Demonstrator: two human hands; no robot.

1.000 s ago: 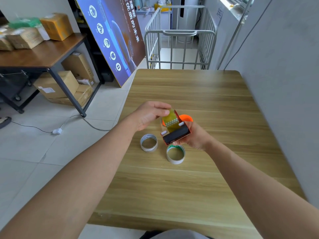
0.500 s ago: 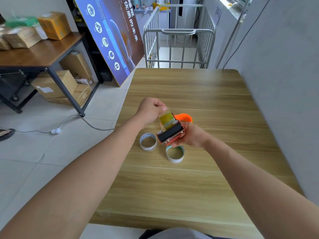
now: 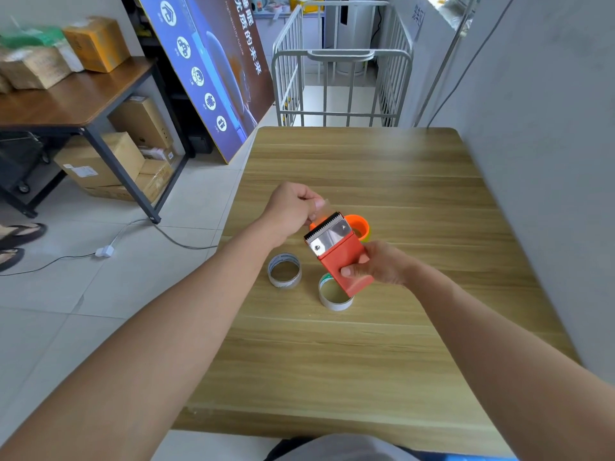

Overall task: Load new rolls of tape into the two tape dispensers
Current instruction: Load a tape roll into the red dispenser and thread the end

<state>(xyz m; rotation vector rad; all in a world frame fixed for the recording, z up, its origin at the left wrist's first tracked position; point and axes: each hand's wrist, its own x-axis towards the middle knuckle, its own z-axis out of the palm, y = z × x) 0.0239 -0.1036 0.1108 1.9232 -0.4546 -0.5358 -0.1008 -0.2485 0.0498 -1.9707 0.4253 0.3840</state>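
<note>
Holding the orange tape dispenser (image 3: 342, 257) in my right hand (image 3: 379, 266), fingers wrapped around its lower body, held above the table (image 3: 366, 344) with the serrated metal blade (image 3: 327, 232) tilted up and to the left. My left hand (image 3: 293, 211) is closed in a pinch just beside the blade, nipping a clear strip of tape (image 3: 322, 211) that is hard to make out; only a faint sheen shows. The roll inside the dispenser is hidden by the body. Behind the dispenser sits a second orange dispenser (image 3: 359, 226), mostly covered, only its rounded ring end shows. Two near-empty tape cores rest on the table below my hands: the left core (image 3: 284, 271) is fully visible, the right core (image 3: 334, 294) is partly cut off by the dispenser's bottom corner. A green edge shows on the right core's rim. Lower frame edge crops my clothing.
</note>
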